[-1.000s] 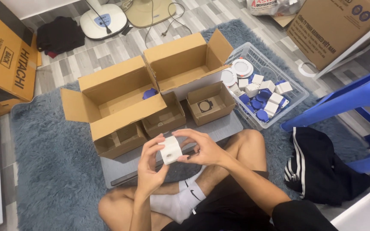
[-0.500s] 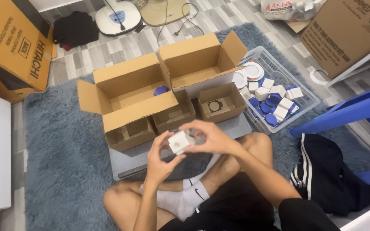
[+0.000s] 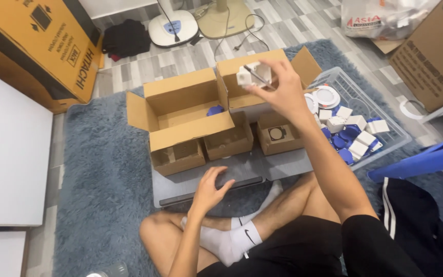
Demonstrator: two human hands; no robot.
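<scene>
Two hands apart, right hand [image 3: 278,87] raised, fingers closed around small white box [image 3: 253,75] above far cardboard box [image 3: 262,77], left hand [image 3: 212,187] open, empty, resting on near grey board [image 3: 283,166].

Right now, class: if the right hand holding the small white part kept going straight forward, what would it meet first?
Probably the open cardboard box just beyond the right hand, which holds the small white part above it; depth is unclear from one view.

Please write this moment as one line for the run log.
right hand: holds small white box over open carton | left hand: empty, on grey board | clear bin: white and blue pieces
</scene>
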